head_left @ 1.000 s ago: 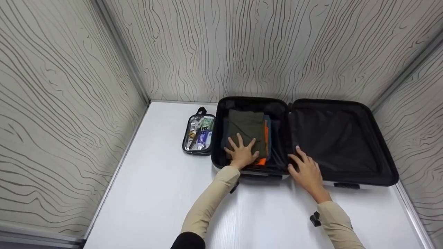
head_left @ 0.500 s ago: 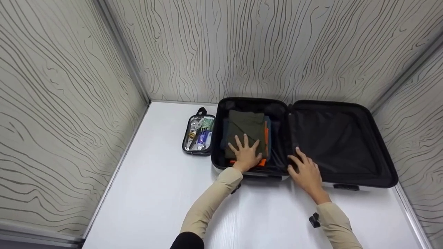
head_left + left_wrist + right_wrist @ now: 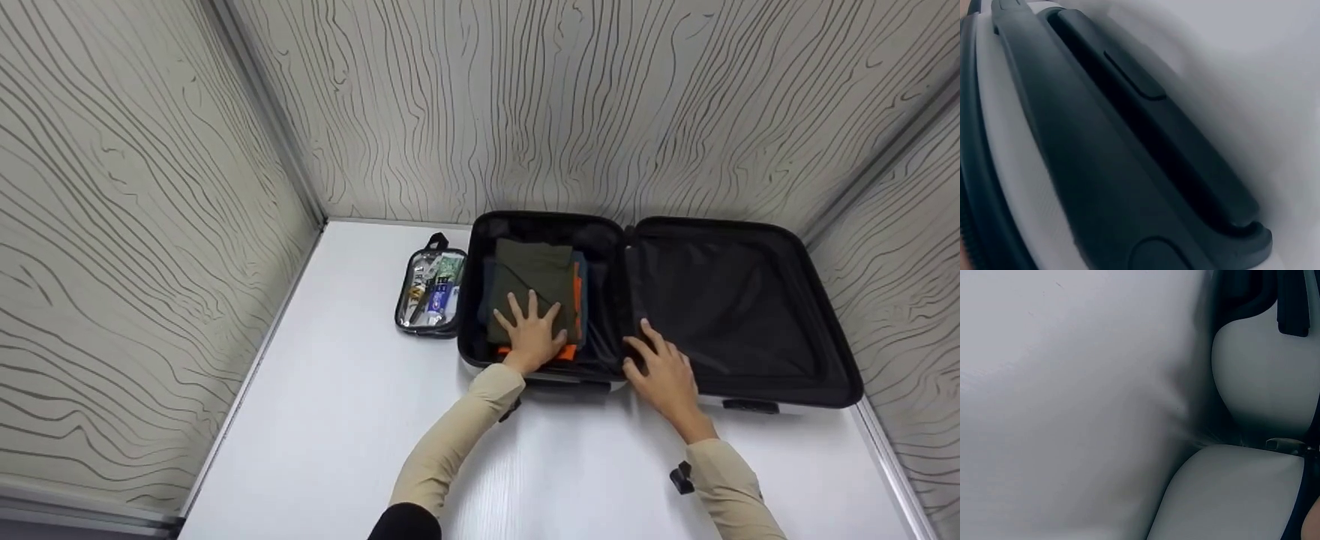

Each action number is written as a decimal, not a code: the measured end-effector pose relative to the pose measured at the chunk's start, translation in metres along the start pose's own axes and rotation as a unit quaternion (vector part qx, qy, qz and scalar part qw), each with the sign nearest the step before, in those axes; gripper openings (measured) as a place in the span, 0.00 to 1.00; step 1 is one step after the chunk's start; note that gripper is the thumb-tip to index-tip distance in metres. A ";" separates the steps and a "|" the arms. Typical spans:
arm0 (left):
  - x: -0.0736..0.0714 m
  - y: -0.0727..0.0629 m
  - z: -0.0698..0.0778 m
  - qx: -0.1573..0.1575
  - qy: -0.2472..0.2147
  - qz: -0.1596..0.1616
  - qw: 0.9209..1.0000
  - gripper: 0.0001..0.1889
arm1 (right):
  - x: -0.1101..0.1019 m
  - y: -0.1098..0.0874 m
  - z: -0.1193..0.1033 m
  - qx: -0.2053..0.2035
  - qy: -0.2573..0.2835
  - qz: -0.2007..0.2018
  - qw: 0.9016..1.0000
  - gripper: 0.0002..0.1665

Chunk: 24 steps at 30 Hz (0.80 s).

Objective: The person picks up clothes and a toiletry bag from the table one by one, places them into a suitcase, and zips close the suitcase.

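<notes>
An open suitcase (image 3: pixel 720 390) lies spread on the white table, its packed half on the left and its black-lined half on the right. Folded dark green clothing (image 3: pixel 534 262) tops a stack in the left half; orange fabric (image 3: pixel 577 296) and dark blue fabric show at its edges. My left hand (image 3: pixel 531 341) rests with spread fingers on the green clothing near its front edge. At the front hinge side, my right hand (image 3: pixel 666 375) touches the inner edge of the right half with fingers slightly bent. The left wrist view shows the suitcase's dark carry handle (image 3: pixel 1129 129).
Left of the suitcase, a clear travel pouch (image 3: pixel 431 292) with black trim holds toiletries and touches or nearly touches the case. Wood-patterned panels (image 3: pixel 480 112) close in the white table (image 3: pixel 330 420) at the back and both sides.
Since a second ago my left hand has shifted slightly right and toward the front on the green clothing, and more orange fabric shows below it. The right hand stays almost still.
</notes>
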<state>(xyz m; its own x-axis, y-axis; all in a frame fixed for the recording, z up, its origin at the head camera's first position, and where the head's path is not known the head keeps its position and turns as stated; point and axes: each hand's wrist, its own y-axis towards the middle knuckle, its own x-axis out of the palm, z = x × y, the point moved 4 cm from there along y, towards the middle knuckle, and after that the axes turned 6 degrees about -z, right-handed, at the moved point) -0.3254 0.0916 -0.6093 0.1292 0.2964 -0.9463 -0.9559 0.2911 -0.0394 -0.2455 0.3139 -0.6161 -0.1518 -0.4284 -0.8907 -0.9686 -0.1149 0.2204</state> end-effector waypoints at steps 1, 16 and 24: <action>0.000 0.001 -0.001 0.001 -0.003 0.004 1.000 0.28 | 0.000 0.000 0.000 0.000 0.001 0.000 1.000 0.24; -0.018 0.003 -0.024 -0.004 -0.013 0.087 0.996 0.18 | 0.001 -0.001 0.000 -0.001 0.004 0.001 1.000 0.24; -0.028 0.002 -0.036 0.016 -0.056 0.121 0.991 0.17 | 0.001 -0.001 0.001 0.000 -0.001 -0.007 1.000 0.24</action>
<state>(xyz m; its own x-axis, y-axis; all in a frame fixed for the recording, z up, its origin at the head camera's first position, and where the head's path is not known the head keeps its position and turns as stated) -0.3399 0.0514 -0.5944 -0.0720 0.4594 -0.8853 -0.9541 0.2269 0.1954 -0.2450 0.3144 -0.6173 -0.1386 -0.4257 -0.8942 -0.9707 -0.1206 0.2079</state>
